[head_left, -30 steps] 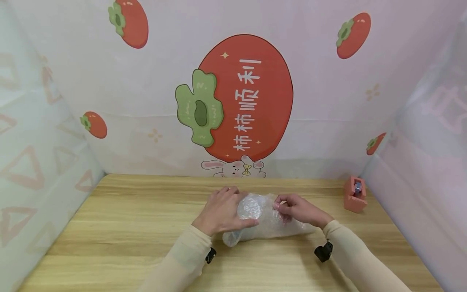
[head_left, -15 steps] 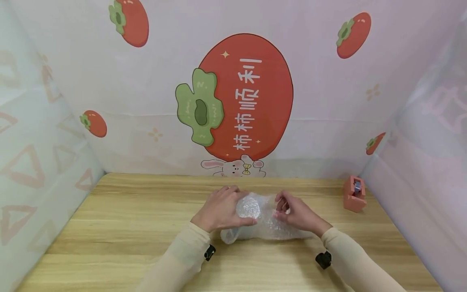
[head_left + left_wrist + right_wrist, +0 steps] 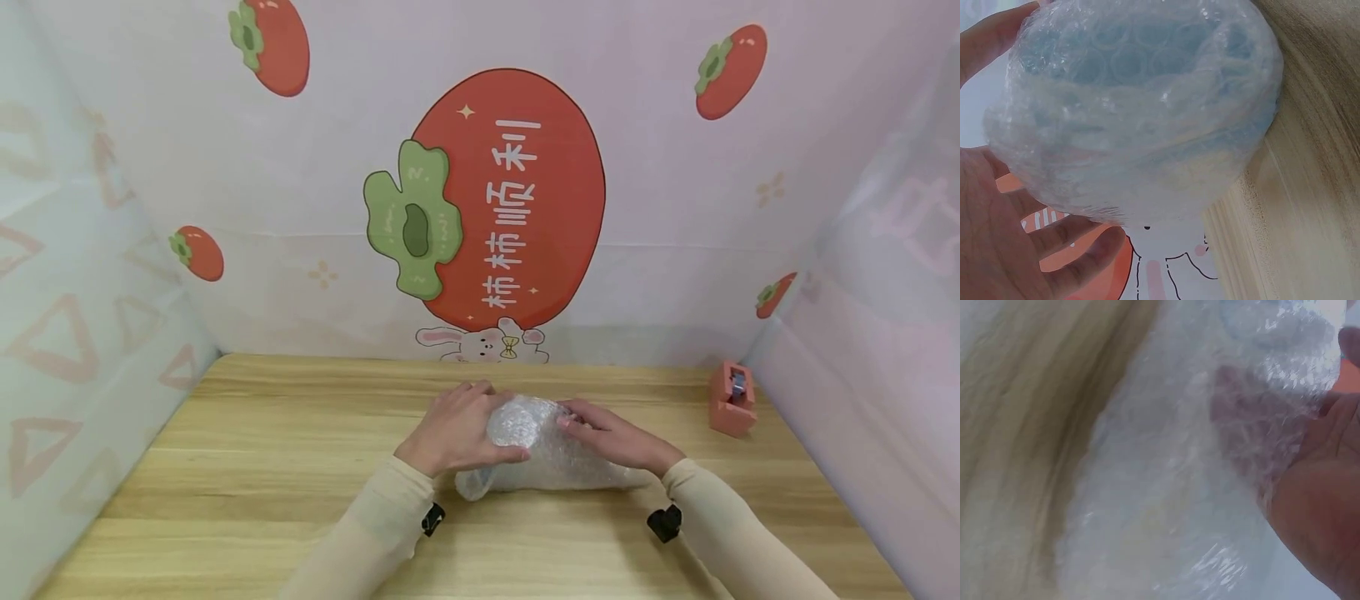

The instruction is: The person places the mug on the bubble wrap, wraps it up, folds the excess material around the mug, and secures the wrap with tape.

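Note:
Clear bubble wrap (image 3: 547, 467) lies around a rounded object on the table, its loose part stretching to the right. In the left wrist view, something pale blue shows through the bubble wrap (image 3: 1141, 112); its kind is hidden. My left hand (image 3: 457, 432) holds the bundle's left end, thumb on the near side and fingers on the far side. At the top right of the bundle, my right hand (image 3: 622, 435) pinches the bubble wrap. In the right wrist view, part of my right hand (image 3: 1316, 500) shows blurred through the film.
An orange-pink tape dispenser (image 3: 732, 400) with a roll of tape stands at the back right of the wooden table (image 3: 285, 467). Printed cloth walls (image 3: 300, 308) close off the back and both sides. A dark wrist camera (image 3: 664, 523) hangs under the right sleeve.
My right hand has shifted its grip on the wrap; its fingers lifted and spread, then came together again near the top edge. My left hand stays on the bundle's left end.

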Motion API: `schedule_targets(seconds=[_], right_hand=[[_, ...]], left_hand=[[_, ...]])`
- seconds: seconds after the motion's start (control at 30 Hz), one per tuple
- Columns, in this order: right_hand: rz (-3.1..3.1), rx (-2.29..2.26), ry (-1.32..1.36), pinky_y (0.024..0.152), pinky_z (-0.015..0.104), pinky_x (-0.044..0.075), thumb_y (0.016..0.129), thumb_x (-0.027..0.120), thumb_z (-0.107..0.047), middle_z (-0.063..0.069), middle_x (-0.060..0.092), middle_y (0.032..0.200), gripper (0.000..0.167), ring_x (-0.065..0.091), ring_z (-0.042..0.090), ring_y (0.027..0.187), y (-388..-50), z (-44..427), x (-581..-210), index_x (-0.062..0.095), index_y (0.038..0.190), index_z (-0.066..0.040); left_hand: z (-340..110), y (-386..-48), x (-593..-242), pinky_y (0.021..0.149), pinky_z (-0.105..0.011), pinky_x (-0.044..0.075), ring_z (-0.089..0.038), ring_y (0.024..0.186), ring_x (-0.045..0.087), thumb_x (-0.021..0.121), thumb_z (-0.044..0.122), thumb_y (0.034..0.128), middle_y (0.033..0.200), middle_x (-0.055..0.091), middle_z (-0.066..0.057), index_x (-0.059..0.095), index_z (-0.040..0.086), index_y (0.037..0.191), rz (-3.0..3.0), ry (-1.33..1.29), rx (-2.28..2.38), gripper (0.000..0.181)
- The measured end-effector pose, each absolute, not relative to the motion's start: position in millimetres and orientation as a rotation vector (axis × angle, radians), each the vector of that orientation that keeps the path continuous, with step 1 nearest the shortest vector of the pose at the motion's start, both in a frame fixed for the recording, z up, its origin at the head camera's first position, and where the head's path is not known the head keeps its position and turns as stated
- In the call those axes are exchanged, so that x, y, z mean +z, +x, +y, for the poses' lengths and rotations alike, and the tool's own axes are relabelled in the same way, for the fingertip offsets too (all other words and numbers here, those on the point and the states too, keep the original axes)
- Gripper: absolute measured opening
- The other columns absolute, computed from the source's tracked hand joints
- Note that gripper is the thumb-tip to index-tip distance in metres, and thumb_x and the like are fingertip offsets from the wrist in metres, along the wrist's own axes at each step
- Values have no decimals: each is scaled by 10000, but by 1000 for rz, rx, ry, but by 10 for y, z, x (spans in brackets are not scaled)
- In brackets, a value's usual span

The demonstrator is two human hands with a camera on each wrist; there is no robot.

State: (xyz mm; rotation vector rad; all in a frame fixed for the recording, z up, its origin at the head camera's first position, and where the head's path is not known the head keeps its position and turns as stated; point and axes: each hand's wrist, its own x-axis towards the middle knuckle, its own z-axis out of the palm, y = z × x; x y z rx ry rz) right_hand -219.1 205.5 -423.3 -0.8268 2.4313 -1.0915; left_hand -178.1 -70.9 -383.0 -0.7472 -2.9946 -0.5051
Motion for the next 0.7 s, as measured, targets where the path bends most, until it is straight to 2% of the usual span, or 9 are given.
schedule_targets(seconds=[0.17, 0.4, 0.6, 0.7], right_hand=[[2386, -1135, -864, 956, 501, 424, 1097, 449, -263, 96, 538, 1232, 316, 498, 301, 1151, -2225, 2098, -4289, 571, 1331, -89], [2443, -1102, -784, 898, 462, 458, 1070, 511, -310, 70, 563, 1201, 280, 530, 263, 1101, -2247, 2070, -4311, 628, 1241, -121], [2515, -1098, -798, 717, 319, 464, 1020, 614, -209, 19, 654, 992, 177, 544, 195, 849, -2275, 2040, -4352, 719, 1079, -79], [2534, -1109, -813, 691, 282, 472, 997, 652, -166, 6, 680, 936, 146, 548, 173, 804, -2285, 2026, -4377, 749, 1010, -57]], left_hand=[[-709, -1778, -3823, 994, -530, 478, -283, 1195, 569, 691, 704, 800, 1314, 605, -68, 598, 195, 1430, -2985, -743, -513, 816], [-705, -1781, -3822, 1012, -525, 473, -289, 1223, 564, 689, 712, 801, 1345, 599, -73, 588, 188, 1440, -2994, -750, -510, 832], [-698, -1783, -3828, 1012, -535, 470, -294, 1223, 560, 695, 711, 796, 1349, 595, -72, 586, 195, 1442, -3008, -739, -521, 833], [-694, -1785, -3832, 1009, -532, 471, -290, 1217, 563, 700, 709, 793, 1342, 597, -70, 590, 196, 1438, -3006, -736, -522, 832]])
